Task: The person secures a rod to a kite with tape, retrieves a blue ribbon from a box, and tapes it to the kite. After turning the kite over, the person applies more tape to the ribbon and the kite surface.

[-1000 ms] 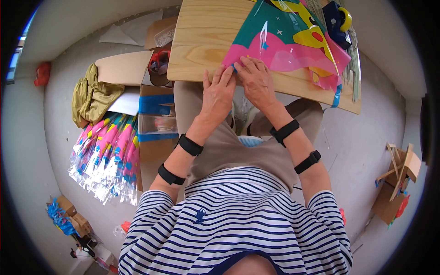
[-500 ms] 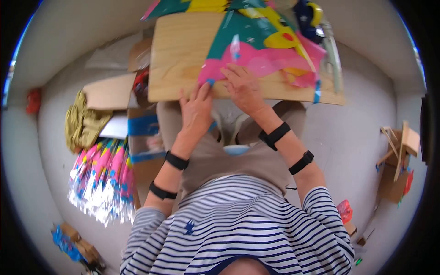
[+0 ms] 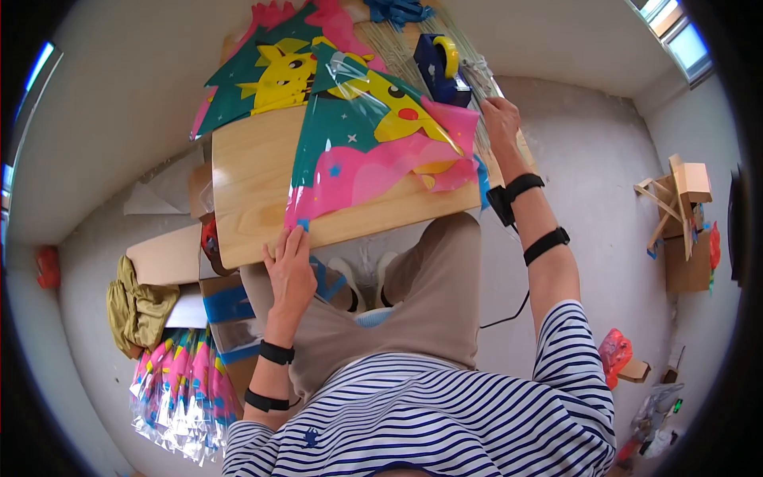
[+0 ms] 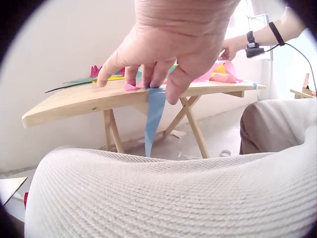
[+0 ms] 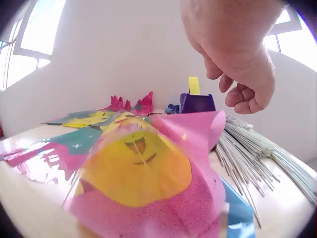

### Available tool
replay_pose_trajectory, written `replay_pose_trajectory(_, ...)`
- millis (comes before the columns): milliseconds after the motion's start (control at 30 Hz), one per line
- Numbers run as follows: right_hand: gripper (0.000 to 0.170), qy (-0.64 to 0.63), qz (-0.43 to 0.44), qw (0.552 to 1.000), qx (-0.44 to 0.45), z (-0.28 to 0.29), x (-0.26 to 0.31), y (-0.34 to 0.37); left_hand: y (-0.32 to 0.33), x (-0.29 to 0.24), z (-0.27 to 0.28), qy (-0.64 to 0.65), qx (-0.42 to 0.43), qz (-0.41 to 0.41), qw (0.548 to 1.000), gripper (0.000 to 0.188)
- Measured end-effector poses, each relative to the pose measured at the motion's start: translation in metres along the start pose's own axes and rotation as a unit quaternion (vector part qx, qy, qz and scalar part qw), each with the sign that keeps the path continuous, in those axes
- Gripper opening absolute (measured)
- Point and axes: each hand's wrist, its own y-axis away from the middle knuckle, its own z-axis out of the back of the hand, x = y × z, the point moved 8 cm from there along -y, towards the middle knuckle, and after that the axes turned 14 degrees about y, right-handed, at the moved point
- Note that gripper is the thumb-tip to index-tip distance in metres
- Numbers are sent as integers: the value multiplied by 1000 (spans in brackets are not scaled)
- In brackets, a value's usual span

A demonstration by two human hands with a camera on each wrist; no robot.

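A pink and green printed plastic sheet (image 3: 358,171) with a yellow cartoon figure lies on the wooden table (image 3: 246,171). My left hand (image 3: 291,270) rests its fingertips at the sheet's near left corner, by a blue tape strip (image 4: 155,116) that hangs over the table edge. In the left wrist view its thumb stands beside this strip. Out at the table's right side, my right hand (image 3: 502,127) hovers over a bundle of thin pale rods (image 5: 252,153). Its fingers hang loosely curled, and nothing shows in them. Close by stands a dark blue tape dispenser (image 3: 433,75) with a yellow core.
Another printed sheet (image 3: 254,87) lies at the table's far left. Below the table's left end, cardboard boxes (image 3: 171,254) carry an olive cloth (image 3: 135,310), and a stack of folded printed film (image 3: 179,389) hangs there. Another strip of blue tape (image 3: 483,181) crosses the right table edge.
Both hands were together at the sheet's near left corner. My right hand has lifted off and reached far right towards the rods; my left hand has stayed at the corner. The head view has shifted.
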Motion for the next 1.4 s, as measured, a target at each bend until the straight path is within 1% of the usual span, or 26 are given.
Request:
replay_pose_trajectory(100, 34, -64, -35, 995, 67, -37, 1, -35, -1, -1, -1, -8, 0, 0, 1000, 55)
replay_pose_trajectory(133, 33, -83, -40, 993, 74, -50, 2, -47, -1, -2, 1, -6, 1, 2, 1000, 54)
replay_pose_trajectory(167, 33, -104, -78, 986, 105, -61, -7, -53, -1, -3, 2, -3, 2, 4, 1000, 54)
replay_pose_trajectory(233, 33, -145, -153, 963, 168, -62, 9, -46, -1, -4, 2, 0, 1, 5, 1000, 54)
replay_pose_trajectory(333, 31, -144, -171, 958, 181, -65, 10, -52, -2, -4, 2, 0, 0, 6, 1000, 54)
replay_pose_trajectory(433, 21, -194, -193, 940, 205, -63, 12, -46, -2, -5, 2, 2, 0, 8, 1000, 54)
replay_pose_trajectory(533, 22, -222, -184, 932, 220, -67, 9, -49, -3, -6, 3, 5, -1, 4, 1000, 54)
replay_pose_trajectory(633, 21, -233, -180, 946, 135, -54, 3, -43, -3, -5, 3, 5, -2, 6, 1000, 54)
replay_pose_trajectory(700, 19, -64, -133, 986, 82, -50, -16, -42, -2, -5, 3, 6, -4, 7, 1000, 54)
replay_pose_trajectory(733, 19, 22, -107, 993, 53, -43, -17, -39, -2, -5, 3, 7, -6, 7, 1000, 54)
replay_pose_trajectory(800, 16, 0, -24, 998, 54, -40, -10, -9, -2, -4, 3, 9, -9, 5, 1000, 54)
replay_pose_trajectory(833, 16, -13, 18, 998, 56, -37, -1, 9, -2, -4, 2, 8, -11, 2, 1000, 55)
replay_pose_trajectory(867, 14, 51, 92, 994, 40, -40, 8, 23, -2, -2, 1, 7, -12, -1, 1000, 55)
replay_pose_trajectory(900, 13, 113, 165, 979, 23, -50, 11, 39, -1, -2, 0, 5, -12, -5, 1000, 55)
replay_pose_trajectory(933, 13, 175, 235, 956, 6, -54, 17, 53, -1, -3, 0, 7, -10, -4, 1000, 56)
replay_pose_trajectory(1033, 14, 213, 197, 951, 103, -69, 6, 62, -3, -3, 3, 9, -9, -5, 1000, 57)
replay_pose_trajectory(1133, 17, 208, 76, 975, -33, -35, 13, 53, -1, -2, 2, 12, -6, -3, 1000, 58)
replay_pose_trajectory(1233, 23, 133, 46, 986, -88, -11, 14, 18, -2, -4, 2, 22, -7, -2, 1000, 58)
replay_pose_trajectory(1333, 25, 91, 85, 988, -88, -20, 22, -20, -2, -4, 3, 22, -6, -2, 1000, 59)
replay_pose_trajectory(1400, 23, 28, -7, 999, 27, -52, 8, -54, -1, -2, 2, 13, -1, -3, 1000, 58)
